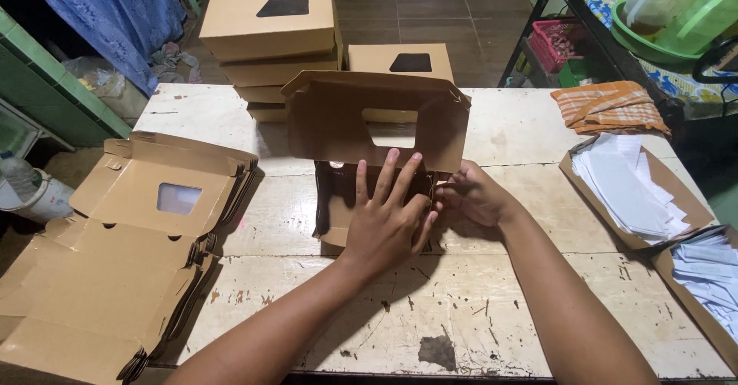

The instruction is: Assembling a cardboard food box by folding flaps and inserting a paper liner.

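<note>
A brown cardboard box with a window cut in its raised lid stands half folded in the middle of the worn white table. My left hand lies flat with spread fingers against the box's near wall. My right hand pinches the box's right side flap at the corner. The inside of the box is mostly hidden behind my left hand.
A stack of flat unfolded box blanks lies at the left edge. Finished closed boxes are piled at the back, one more beside them. Boxes of white paper sheets sit at the right, an orange cloth behind.
</note>
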